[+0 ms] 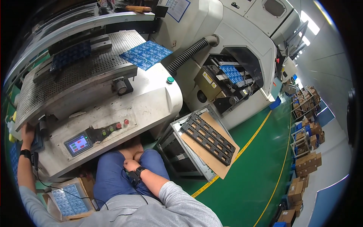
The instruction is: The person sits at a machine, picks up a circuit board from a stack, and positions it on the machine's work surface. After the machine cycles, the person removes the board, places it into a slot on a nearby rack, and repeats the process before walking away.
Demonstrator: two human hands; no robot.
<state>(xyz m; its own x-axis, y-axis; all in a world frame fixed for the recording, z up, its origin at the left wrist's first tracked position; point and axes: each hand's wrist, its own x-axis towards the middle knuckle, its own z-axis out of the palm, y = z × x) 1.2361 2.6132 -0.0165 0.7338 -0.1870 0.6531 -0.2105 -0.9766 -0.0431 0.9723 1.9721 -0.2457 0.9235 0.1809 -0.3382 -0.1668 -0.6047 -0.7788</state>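
My left hand (27, 135) reaches to the left end of a white machine table, beside a dark block (38, 140); its fingers are mostly hidden, so their hold cannot be told. In my lap rests my right hand (131, 165), fingers curled in and nothing visible in them. A black strapped device (134, 178) with a cable sits by that wrist. On the table's perforated top, a blue circuit board panel (146, 54) lies at the right edge. Another blue panel (72, 56) is at the metal rails further left, partly in shadow.
A touch screen (78, 145) and push buttons (111, 129) are on the machine's front. To the right, a black slotted tray (208, 139) lies on cardboard over a metal rack. A box of blue panels (70, 199) stands lower left. Another machine holds a blue panel (231, 74).
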